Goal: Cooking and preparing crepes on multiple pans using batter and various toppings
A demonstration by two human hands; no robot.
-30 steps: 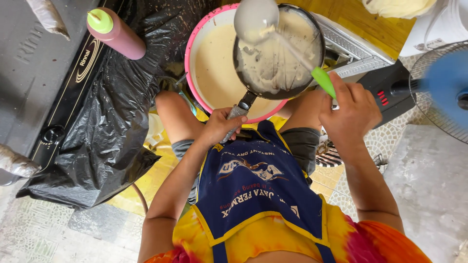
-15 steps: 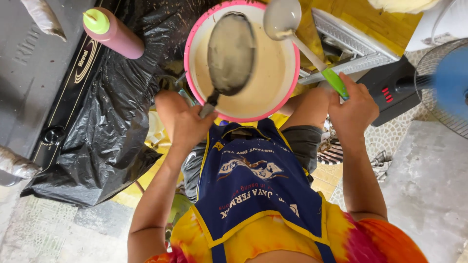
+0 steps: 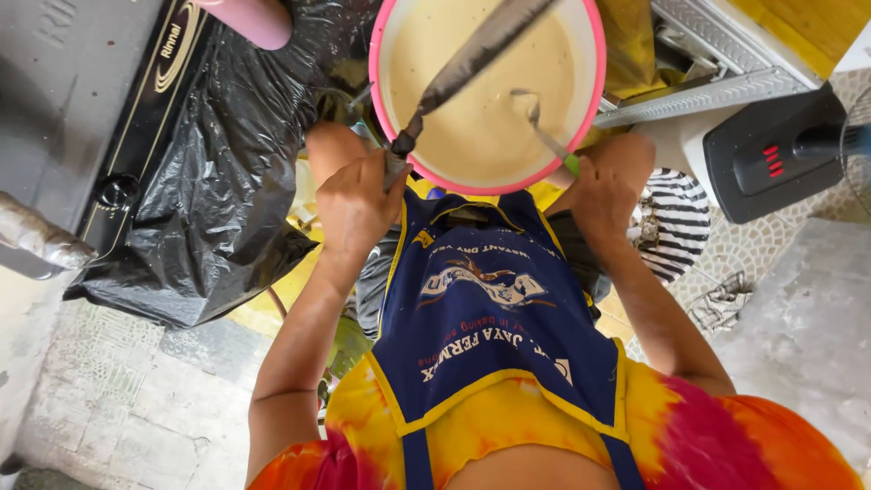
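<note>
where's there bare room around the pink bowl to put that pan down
Left: the grey stove top beyond the black plastic sheet. Lower right: the grey slab past the fan base. Crowded: the pink bowl is full of batter, with the left hand holding the pan and the right hand holding the ladle over it.

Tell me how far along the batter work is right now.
Done: the pink bowl holds smooth pale batter. In hand: the left hand grips the pan handle, pan tilted on edge over the bowl, while the right hand dips the ladle into the batter. Left: the pan looks dark and uncoated.
</note>
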